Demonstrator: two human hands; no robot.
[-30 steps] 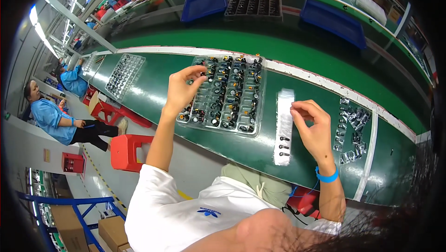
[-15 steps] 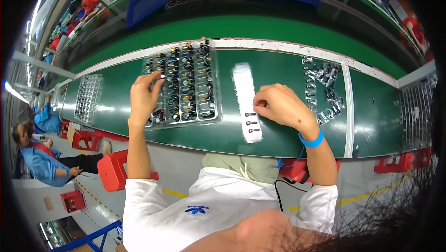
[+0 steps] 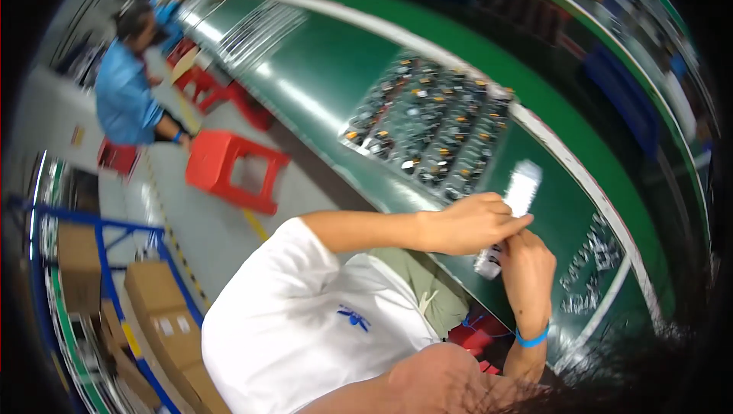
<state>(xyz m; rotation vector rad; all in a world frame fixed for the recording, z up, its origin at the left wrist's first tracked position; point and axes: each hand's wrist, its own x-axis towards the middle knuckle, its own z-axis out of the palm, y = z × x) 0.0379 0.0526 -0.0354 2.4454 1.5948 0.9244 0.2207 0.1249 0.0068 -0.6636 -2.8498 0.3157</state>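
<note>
Over a white strip (image 3: 524, 188) on the green bench, my two hands meet at the fingertips. My left hand (image 3: 469, 224) reaches across from the left with its fingers closed together. My right hand (image 3: 527, 265), with a blue band on its wrist, is closed against the left one's fingertips. Whatever lies between the fingers is too small and hidden to make out. Small black parts (image 3: 495, 258) lie on the strip's near end, partly covered by the hands. Left of the strip rests a clear tray (image 3: 359, 148) filled with rows of small black components with orange and silver bits.
Loose small dark parts (image 3: 584, 299) are scattered on the bench to the right. Another clear tray (image 3: 263, 32) lies farther left. A red stool (image 3: 229, 166) stands beside the bench, near a person in blue (image 3: 128, 97). Blue bins (image 3: 622, 101) sit beyond the bench.
My view has swung to the left. My left hand has left the tray of components and come over to my right hand above the strip.
</note>
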